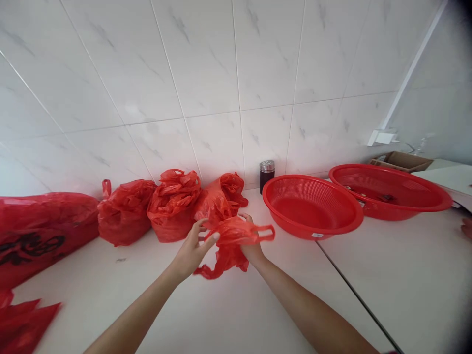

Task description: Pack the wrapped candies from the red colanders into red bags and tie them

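Note:
A crumpled red plastic bag (232, 246) with loose handles hangs between my two hands above the white table. My left hand (193, 248) is at the bag's left side, thumb and fingers spread apart. My right hand (252, 246) is at the bag's right side, partly behind and inside the plastic, so most of its fingers are hidden. Just behind the hands stands a filled red bag (217, 199). Two more full red bags, one gathered at the top (174, 206) and one rounder (127, 211), stand to its left along the tiled wall.
A red basket (313, 204) and a larger one (391, 209) holding small dark items sit to the right. Near the wall are a dark silver-lidded jar (267, 177) and a cardboard box (405, 161). Red bags lie at far left (40, 226); another person's hand (466, 227) shows at right.

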